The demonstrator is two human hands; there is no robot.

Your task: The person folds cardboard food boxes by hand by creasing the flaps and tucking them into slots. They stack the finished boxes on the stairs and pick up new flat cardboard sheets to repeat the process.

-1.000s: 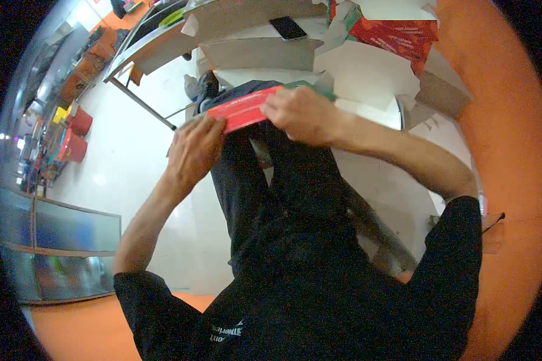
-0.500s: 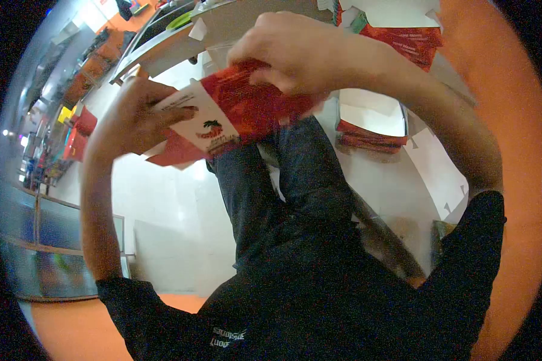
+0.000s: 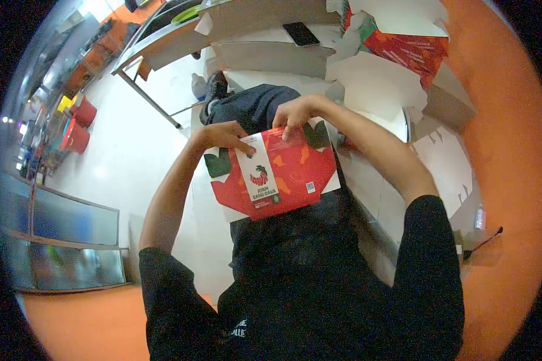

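Observation:
A red-and-white printed cardboard food box (image 3: pixel 289 174), in the form of a flattened blank with dark green corner flaps, lies tilted over my lap. Its white stripe carries a logo and the words "Ayam Bang Dava". My left hand (image 3: pixel 227 137) pinches the upper edge near that stripe, thumb on the printed face. Farther along the same edge, my right hand (image 3: pixel 295 115) grips the cardboard, with its thumb on the red panel. The fingers behind the board are partly hidden.
At upper right are more red printed box blanks (image 3: pixel 406 54) and white cardboard sheets (image 3: pixel 376 84). A black phone (image 3: pixel 301 34) rests near the table frame. Red buckets (image 3: pixel 76 136) stand at left, beyond glass panels (image 3: pixel 72 216). A clear bottle (image 3: pixel 480 218) is at right.
The box blank has come down from in front of me to my lap, its printed face now turned up and spread out. Both hands moved with it and keep hold.

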